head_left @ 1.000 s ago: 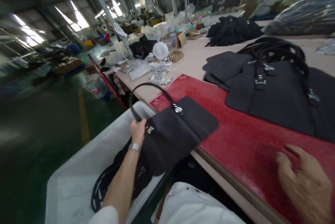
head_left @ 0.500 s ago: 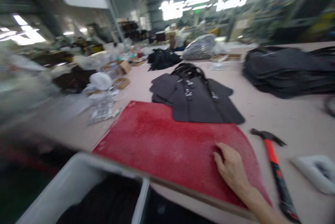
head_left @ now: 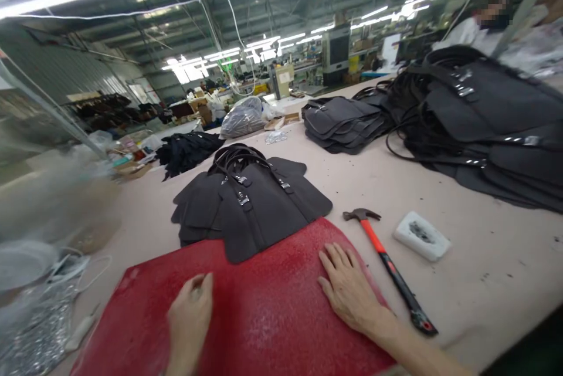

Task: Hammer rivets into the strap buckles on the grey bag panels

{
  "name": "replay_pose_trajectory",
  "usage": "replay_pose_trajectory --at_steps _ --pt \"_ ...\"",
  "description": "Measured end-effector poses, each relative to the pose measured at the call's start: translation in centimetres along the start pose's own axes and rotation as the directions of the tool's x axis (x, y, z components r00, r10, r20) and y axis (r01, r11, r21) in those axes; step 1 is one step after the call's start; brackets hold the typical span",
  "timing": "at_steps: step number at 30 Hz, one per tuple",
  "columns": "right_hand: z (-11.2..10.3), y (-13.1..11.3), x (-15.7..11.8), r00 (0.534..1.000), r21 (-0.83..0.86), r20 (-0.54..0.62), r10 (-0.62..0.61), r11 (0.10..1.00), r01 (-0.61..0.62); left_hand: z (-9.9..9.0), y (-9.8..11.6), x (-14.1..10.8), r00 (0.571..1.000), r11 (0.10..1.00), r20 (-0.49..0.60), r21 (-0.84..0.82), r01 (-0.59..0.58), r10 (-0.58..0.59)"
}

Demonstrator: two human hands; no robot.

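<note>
My right hand (head_left: 345, 285) lies flat on a red mat (head_left: 272, 311), palm down with its fingers stretched out. Over the left part of the mat is my left hand (head_left: 191, 308), its fingers curled into a pinch; whatever is in them, if anything, is hidden. A fanned pile of dark flat bag panels (head_left: 264, 206) with looped straps and metal buckles overlaps the mat's far edge. To the right of my right hand rests a claw hammer (head_left: 391, 267) with a red and black handle. Beside the hammer sits a white block (head_left: 422, 236) with a dark smudged top.
Stacked dark bag pieces (head_left: 497, 112) cover the table's right side, with a smaller stack (head_left: 343, 121) farther left. A clear bag of shiny metal parts (head_left: 37, 329) lies at the left, near a white-handled tool (head_left: 81, 329). A person (head_left: 475, 27) is at the far right.
The view has swung to the right. My left hand has come into view over the mat. My right hand, loosely bent before, now lies flatter with its fingers extended.
</note>
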State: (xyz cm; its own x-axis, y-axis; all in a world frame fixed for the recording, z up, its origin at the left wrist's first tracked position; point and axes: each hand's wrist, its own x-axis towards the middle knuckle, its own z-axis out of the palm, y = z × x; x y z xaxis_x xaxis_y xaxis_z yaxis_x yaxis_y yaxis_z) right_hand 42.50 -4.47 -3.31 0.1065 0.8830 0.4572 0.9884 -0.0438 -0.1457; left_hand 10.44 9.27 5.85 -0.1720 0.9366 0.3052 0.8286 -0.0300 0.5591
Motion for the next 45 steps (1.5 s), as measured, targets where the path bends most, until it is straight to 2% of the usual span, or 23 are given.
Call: replay_pose_trajectory --at_steps 2,4,6,8,10,12,15,18,22,24,26,29,32,35,38,40,43,45 --pt "-0.1 0.0 0.1 1.000 0.005 0.004 0.013 1.000 -0.013 4.1 3.9 4.2 0.988 0.995 0.140 0.062 -0.076 0.067" --pt "-0.1 0.0 0.0 0.999 0.013 0.006 0.037 0.999 -0.037 7.8 8.3 8.3 0.976 0.983 0.191 0.127 -0.131 0.106" --pt "-0.1 0.0 0.0 0.998 0.024 0.006 0.058 0.998 -0.058 10.6 12.0 11.8 0.977 0.978 0.204 0.179 -0.105 0.068" --pt "0.1 0.0 0.0 0.997 0.032 0.004 0.071 0.997 -0.071 12.2 14.7 14.6 0.977 0.978 0.212 0.204 -0.041 -0.004" --pt "0.2 0.0 0.1 0.998 0.042 0.008 0.069 0.997 -0.070 13.1 16.2 17.0 0.974 0.978 0.223 0.209 -0.010 -0.038" --pt "0.2 0.1 0.2 0.998 0.057 0.015 0.065 0.996 -0.066 13.5 16.9 18.8 0.970 0.977 0.242 0.208 -0.043 -0.009" --pt "0.2 0.1 0.4 0.997 0.082 0.024 0.068 0.994 -0.070 14.0 16.5 19.4 0.971 0.973 0.233 0.207 -0.106 0.056" --pt "0.0 0.1 0.5 0.997 0.116 0.005 0.082 0.990 -0.082 14.4 14.7 16.9 0.977 0.965 0.182 0.215 -0.152 0.114" --pt "-1.1 -0.2 0.7 0.972 0.200 -0.104 0.209 0.962 -0.185 13.9 10.8 10.7 0.978 0.956 0.133 0.223 -0.190 0.163" --pt "-1.9 -0.2 0.4 0.950 0.249 -0.172 0.259 0.945 -0.212 12.8 8.8 7.4 0.978 0.953 0.139 0.238 -0.185 0.155" --pt "-2.8 -0.3 -0.6 0.954 0.296 -0.191 0.230 0.940 -0.167 11.2 7.0 4.2 0.977 0.948 0.169 0.268 -0.171 0.128" --pt "-4.1 -0.5 -3.7 0.980 0.342 -0.128 0.151 0.934 -0.099 8.4 4.7 -0.5 0.972 0.946 0.212 0.284 -0.156 0.097" --pt "-5.2 0.0 -7.1 0.991 0.313 -0.059 0.123 0.945 -0.099 6.2 3.2 -5.5 0.971 0.948 0.228 0.287 -0.135 0.069" --pt "-5.7 2.4 -8.6 0.979 0.232 -0.035 0.201 0.954 -0.188 5.0 2.7 -9.0 0.974 0.946 0.222 0.309 -0.102 0.033" --pt "-5.8 6.1 -7.0 0.921 0.130 0.002 0.391 0.913 -0.388 4.8 3.1 -9.4 0.974 0.956 0.226 0.284 -0.077 0.012" --pt "-5.9 8.2 -5.1 0.856 0.085 0.099 0.507 0.853 -0.515 5.0 3.4 -8.4 0.976 0.973 0.219 0.228 -0.044 -0.007" --pt "-5.8 10.1 -2.7 0.783 0.092 0.235 0.576 0.788 -0.608 5.3 4.4 -6.9 0.987 0.996 0.146 0.078 0.050 -0.061" --pt "-5.7 10.5 -2.0 0.762 0.133 0.279 0.584 0.762 -0.633 5.5 5.7 -7.1 0.984 0.983 0.153 -0.140 0.117 -0.096"
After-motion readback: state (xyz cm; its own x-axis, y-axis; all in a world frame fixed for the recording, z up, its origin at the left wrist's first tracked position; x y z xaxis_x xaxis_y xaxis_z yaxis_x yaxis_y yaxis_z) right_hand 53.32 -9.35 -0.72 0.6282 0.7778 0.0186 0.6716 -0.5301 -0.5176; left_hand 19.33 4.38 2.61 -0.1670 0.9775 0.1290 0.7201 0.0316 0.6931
